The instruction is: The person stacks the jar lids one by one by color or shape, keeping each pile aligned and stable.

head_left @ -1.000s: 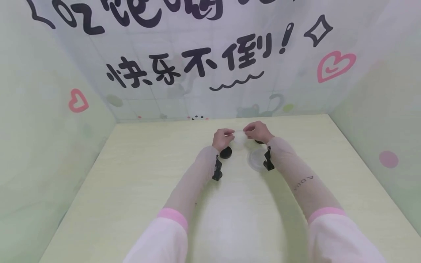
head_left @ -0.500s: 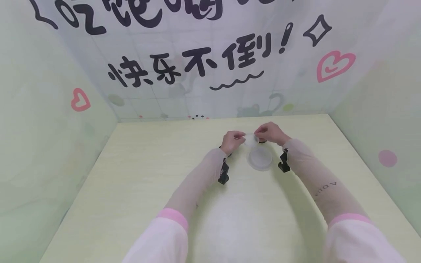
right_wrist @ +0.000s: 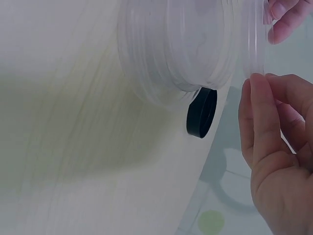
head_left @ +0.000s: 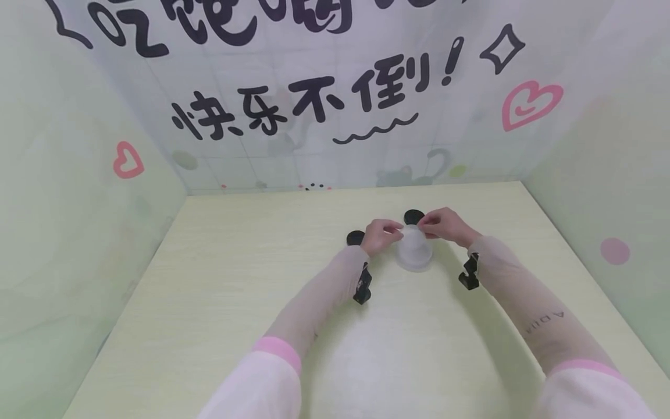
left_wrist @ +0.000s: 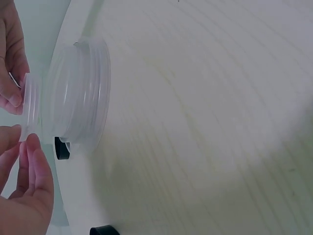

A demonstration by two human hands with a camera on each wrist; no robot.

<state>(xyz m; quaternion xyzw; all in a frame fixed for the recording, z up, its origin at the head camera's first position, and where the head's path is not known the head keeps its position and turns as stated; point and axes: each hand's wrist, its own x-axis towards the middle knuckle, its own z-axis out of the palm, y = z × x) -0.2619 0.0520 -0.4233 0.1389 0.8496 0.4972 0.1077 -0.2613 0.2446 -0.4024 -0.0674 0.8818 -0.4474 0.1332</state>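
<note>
My left hand [head_left: 383,237] and right hand [head_left: 447,226] pinch opposite edges of a small clear plastic lid [right_wrist: 254,44], fingertips on its rim. The lid hangs just above a stack of clear round plastic pieces [head_left: 415,261], with a narrow gap showing in both wrist views. That stack, wider at its base, stands on the table; its ridged walls [left_wrist: 88,93] are see-through. One black round cap [head_left: 414,217] lies just behind the hands, near the right fingertips. Another black cap [head_left: 356,238] sits left of the left hand, partly hidden by it.
The pale wood-grain table [head_left: 235,279] runs back to a printed cloth wall [head_left: 293,157] with large black lettering. Cloth walls also rise at the left and right sides. A small black camera mount [head_left: 362,285] hangs under each wrist.
Both hands have moved right and nearer to me, carrying the lid from behind the stack to over it. The back black cap has come into fuller view.
</note>
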